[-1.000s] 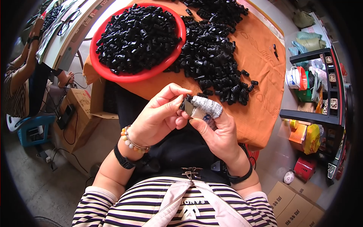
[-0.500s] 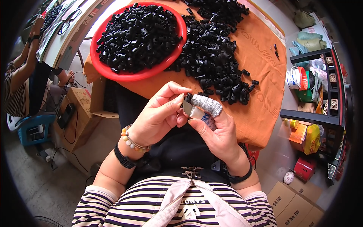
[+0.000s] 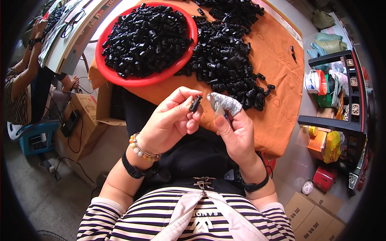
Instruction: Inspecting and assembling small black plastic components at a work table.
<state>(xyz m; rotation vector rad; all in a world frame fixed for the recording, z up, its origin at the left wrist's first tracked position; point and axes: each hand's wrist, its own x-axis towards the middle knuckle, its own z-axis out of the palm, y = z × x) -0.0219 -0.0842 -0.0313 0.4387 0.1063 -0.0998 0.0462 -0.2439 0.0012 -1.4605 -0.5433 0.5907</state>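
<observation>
My left hand pinches a small black plastic part, a short cylinder, between thumb and fingertips. Just to its right, my right hand is closed around a small flat blade whose grip end looks wrapped in white; the fingers hide most of it. A grey knitted sleeve covers the right forefinger. Blade and part are apart, with a narrow gap between them. Beyond my hands, a red basin is heaped with similar black parts, and a loose pile of black parts lies beside it.
An orange cloth covers the table. Cardboard boxes stand on the floor at lower right, below a dark shelf with bags and tubs. At left are a blue stool, cables and another person's arms at a second table.
The blade has come away from the black part as my right hand shifted right and turned. My left hand stays nearly in place, its part now more in view.
</observation>
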